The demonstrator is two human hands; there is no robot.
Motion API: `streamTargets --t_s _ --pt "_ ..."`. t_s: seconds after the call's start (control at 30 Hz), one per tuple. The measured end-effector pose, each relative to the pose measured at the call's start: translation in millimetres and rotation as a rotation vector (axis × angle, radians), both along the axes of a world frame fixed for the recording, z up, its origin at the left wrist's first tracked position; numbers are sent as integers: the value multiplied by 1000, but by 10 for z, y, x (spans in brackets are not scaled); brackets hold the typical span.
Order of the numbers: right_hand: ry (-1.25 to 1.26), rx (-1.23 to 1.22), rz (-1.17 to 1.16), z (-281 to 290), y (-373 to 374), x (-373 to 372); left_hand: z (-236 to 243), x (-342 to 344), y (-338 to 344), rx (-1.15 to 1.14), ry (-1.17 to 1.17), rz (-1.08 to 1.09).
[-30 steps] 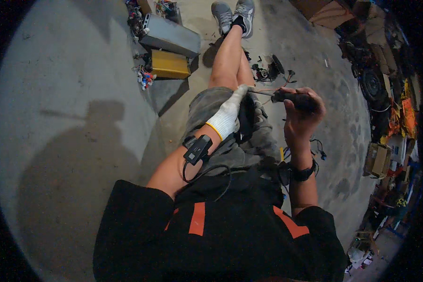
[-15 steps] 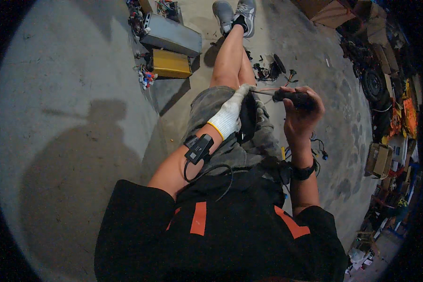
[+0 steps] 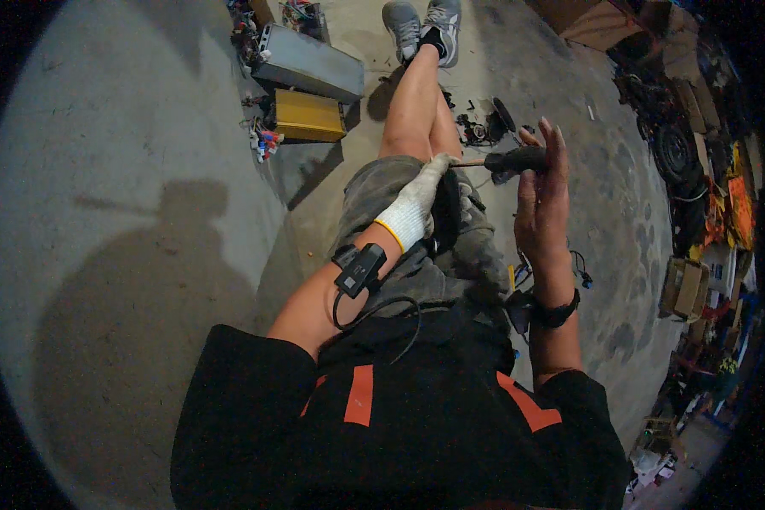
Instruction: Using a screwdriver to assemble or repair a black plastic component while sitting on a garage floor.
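My left hand (image 3: 416,195), in a white knitted glove with a yellow cuff edge, is closed round a black part (image 3: 448,208) over my lap. Much of that part is hidden by the glove, so its kind cannot be made out. A screwdriver (image 3: 515,160) with a dark handle lies level, its thin shaft reaching to the part beside my left thumb. My bare right hand (image 3: 548,195) is upright with fingers stretched out. Its palm side and fingers touch the handle's end without wrapping round it.
A grey metal case (image 3: 310,64) and a yellow metal box (image 3: 308,116) with coloured connectors stand on the floor ahead to the left. Loose black parts (image 3: 482,129) lie beyond my knees. Cartons (image 3: 687,287) and piled parts line the right side.
My right hand has gone from fingers curled round the screwdriver handle to fingers straightened against it. The handle has shifted slightly left and up. My left hand stays nearly in place.
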State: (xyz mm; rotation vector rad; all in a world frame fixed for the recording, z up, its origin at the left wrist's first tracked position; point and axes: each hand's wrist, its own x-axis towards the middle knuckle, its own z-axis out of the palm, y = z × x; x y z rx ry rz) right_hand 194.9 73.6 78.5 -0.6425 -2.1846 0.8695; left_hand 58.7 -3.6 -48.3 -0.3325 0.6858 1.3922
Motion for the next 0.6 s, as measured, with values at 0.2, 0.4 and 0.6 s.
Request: streamTargets --t_s 0.2,0.4,0.6 --pt "-127 58 69 77 24 51 -286 -1 30 76 -18 -35" --pt "-101 328 -88 23 67 -7 -286 22 27 10 -7 -65" --pt "-58 206 25 84 123 40 -208 -8 13 63 32 -91"
